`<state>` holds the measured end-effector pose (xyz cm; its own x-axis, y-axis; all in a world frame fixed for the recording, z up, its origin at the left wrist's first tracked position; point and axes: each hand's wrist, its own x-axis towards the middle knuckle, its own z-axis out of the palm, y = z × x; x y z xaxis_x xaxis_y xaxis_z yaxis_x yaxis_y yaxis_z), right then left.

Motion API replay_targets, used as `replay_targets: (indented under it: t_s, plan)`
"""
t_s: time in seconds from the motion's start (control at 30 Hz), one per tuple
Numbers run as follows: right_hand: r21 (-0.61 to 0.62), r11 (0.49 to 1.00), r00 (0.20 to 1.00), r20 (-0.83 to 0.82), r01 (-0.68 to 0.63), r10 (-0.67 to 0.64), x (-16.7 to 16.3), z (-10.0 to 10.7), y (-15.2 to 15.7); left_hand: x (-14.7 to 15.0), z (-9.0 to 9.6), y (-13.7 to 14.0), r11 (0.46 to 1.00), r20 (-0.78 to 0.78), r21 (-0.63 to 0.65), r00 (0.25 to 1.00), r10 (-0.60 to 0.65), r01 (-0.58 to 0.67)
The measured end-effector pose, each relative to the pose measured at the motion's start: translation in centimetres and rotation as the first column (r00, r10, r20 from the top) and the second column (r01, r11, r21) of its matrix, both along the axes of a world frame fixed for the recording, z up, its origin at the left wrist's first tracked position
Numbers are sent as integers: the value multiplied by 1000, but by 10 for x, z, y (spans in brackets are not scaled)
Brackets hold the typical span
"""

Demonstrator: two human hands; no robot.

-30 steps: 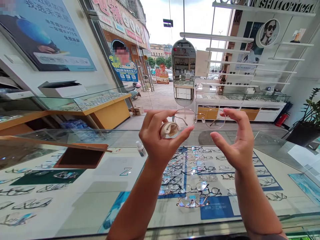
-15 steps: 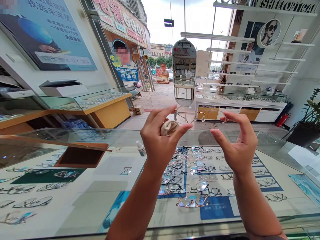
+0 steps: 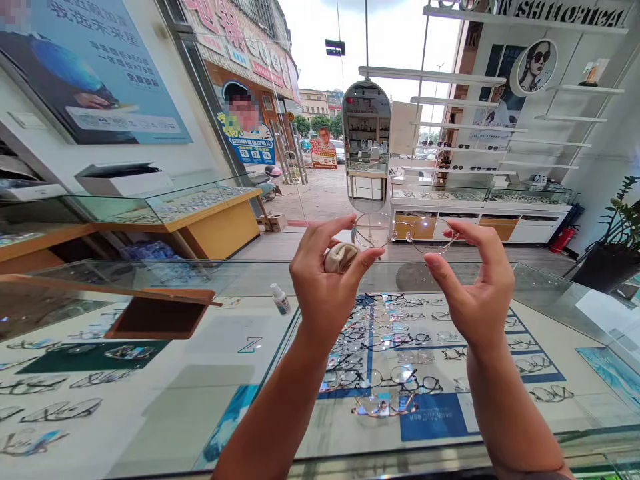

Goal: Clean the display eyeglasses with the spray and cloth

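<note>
A pair of thin-rimmed eyeglasses (image 3: pixel 395 231) is held up in the air above the glass counter. My left hand (image 3: pixel 330 273) grips the left rim between thumb and forefinger. A crumpled beige cloth (image 3: pixel 341 257) is tucked in the same hand, under its curled fingers. With thumb and forefinger, my right hand (image 3: pixel 477 280) holds the right end of the eyeglasses. The lenses are clear, and the shop behind shows through them. Below the hands, many spectacle frames (image 3: pixel 385 340) lie in rows in the display case.
A small white spray bottle (image 3: pixel 281 299) stands on the counter left of my left forearm. Farther left lies a brown tray (image 3: pixel 163 315). An oval mirror (image 3: pixel 367 147) stands beyond the hands. The counter's glass top (image 3: pixel 225 400) spans the foreground.
The left hand and its end of the eyeglasses have shifted slightly right. The lenses are tilted a little differently. Both hands keep their hold, and the view has moved slightly.
</note>
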<state>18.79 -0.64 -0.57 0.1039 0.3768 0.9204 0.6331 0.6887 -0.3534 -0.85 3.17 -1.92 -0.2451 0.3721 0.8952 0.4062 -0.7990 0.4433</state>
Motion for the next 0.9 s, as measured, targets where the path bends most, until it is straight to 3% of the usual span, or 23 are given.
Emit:
replay_targets:
  t_s: [0.3, 0.47, 0.9]
  plan:
    - [-82, 996, 1000, 4, -29, 30, 1, -1, 5, 4, -1, 0, 989, -20, 111, 995, 99, -96]
    - [-145, 987, 997, -31, -70, 66, 2, -2, 7, 6, -3, 1, 989, -10, 117, 995, 95, -93]
    - [-106, 993, 998, -37, -50, 46, 3, -4, 8, 6, -4, 3, 984, -44, 132, 991, 124, -117]
